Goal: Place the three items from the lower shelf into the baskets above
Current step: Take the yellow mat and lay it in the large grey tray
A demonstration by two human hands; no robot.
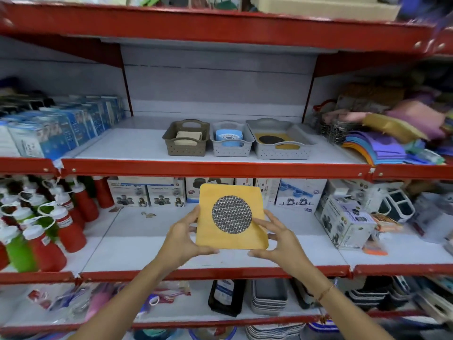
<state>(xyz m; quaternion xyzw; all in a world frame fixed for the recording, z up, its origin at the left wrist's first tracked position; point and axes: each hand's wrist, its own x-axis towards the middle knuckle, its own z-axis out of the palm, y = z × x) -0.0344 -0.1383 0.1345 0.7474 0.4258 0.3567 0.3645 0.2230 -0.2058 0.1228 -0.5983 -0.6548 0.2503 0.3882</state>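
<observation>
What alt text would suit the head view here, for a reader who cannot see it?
Both hands, left and right, hold a yellow pad with a dark mesh circle up in front of red store shelves. On the shelf above stand three baskets: brown, small grey, and a wide grey one already holding a similar pad.

Both hands, left [182,238] and right [277,239], hold a yellow pad [215,231] below three baskets [231,139]
</observation>
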